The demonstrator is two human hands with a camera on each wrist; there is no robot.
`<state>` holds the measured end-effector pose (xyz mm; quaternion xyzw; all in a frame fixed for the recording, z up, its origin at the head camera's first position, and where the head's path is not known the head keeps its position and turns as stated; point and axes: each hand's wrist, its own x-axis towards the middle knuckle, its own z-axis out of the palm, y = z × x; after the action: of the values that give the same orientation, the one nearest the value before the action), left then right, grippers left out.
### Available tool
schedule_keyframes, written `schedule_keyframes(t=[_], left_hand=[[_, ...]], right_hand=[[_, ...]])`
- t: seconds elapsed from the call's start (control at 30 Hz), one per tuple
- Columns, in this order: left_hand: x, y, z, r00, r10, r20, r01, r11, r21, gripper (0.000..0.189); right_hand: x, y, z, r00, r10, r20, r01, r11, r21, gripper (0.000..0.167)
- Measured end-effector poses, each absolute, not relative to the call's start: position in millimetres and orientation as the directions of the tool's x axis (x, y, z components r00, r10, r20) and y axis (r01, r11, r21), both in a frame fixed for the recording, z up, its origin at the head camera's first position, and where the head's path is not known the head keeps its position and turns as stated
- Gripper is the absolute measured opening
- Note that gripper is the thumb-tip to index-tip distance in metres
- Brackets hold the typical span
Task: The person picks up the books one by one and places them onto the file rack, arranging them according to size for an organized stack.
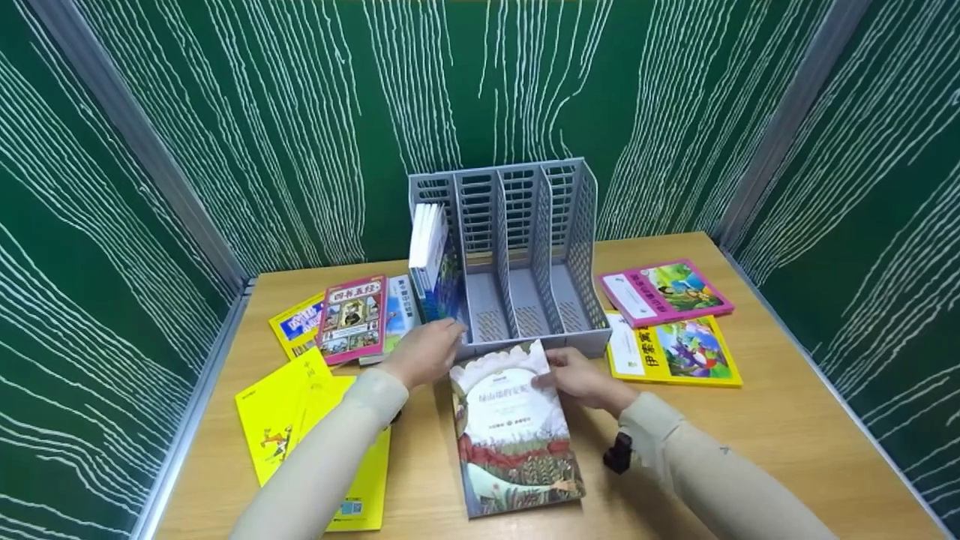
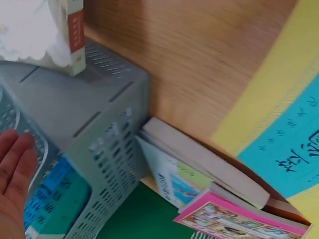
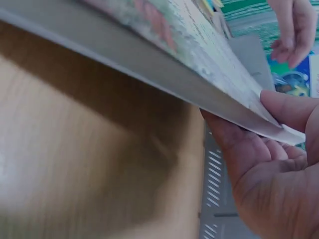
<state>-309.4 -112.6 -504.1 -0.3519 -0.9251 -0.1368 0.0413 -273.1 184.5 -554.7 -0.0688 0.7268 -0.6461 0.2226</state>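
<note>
My right hand (image 1: pixel 583 381) pinches the upper right edge of a thick book (image 1: pixel 514 427) with a pale cover and a painted meadow, thumb on top and fingers beneath. The right wrist view shows that book (image 3: pixel 199 59) raised off the table, with a shadow under it. My left hand (image 1: pixel 429 352) hovers by the front of the grey file rack (image 1: pixel 536 345), near its leftmost slot. In the left wrist view its fingers (image 2: pixel 20 172) are extended and hold nothing. Several books (image 1: pixel 429 247) stand upright in that slot, leaning slightly. The other slots hold nothing.
Yellow books (image 1: pixel 285 412) lie at the left front. Behind them is a stack with a pink comic-style book (image 1: pixel 352 319) on top. On the right, a pink-edged book (image 1: pixel 667 292) overlaps a yellow one (image 1: pixel 697 352). Green walls (image 1: pixel 300 112) with white lines enclose the table.
</note>
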Motion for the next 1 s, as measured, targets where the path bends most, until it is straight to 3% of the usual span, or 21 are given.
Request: schedule_keyframes(t=[0.23, 0.43, 0.63, 0.87, 1.0], left_hand=[[-305.3, -107.6, -479.9, -0.826, 0.563, 0.019, 0.526, 0.758, 0.385, 0.049], [-305.7, -102.6, -465.8, -0.840, 0.536, -0.080, 0.453, 0.775, 0.441, 0.067], [-307.6, -101.7, -453.7, -0.830, 0.555, -0.054, 0.450, 0.724, 0.523, 0.052], [-306.4, -100.4, -436.5, -0.766, 0.637, -0.087, 0.463, 0.641, 0.613, 0.028], [-304.3, -102.7, -432.5, -0.754, 0.650, -0.095, 0.447, 0.614, 0.651, 0.019]], right_hand=[[-280.5, 198.3, -533.9, -0.912, -0.370, -0.176, 0.108, 0.196, -0.975, 0.043], [-282.9, 203.4, -521.3, -0.940, -0.339, -0.045, -0.030, 0.212, -0.977, 0.035], [-281.1, 206.5, -507.4, -0.929, -0.367, 0.048, -0.138, 0.224, -0.965, 0.027], [-279.9, 203.1, -494.2, -0.879, -0.445, 0.169, -0.288, 0.215, -0.933, 0.012], [-279.2, 200.7, -489.8, -0.871, -0.453, 0.189, -0.308, 0.204, -0.929, 0.008]])
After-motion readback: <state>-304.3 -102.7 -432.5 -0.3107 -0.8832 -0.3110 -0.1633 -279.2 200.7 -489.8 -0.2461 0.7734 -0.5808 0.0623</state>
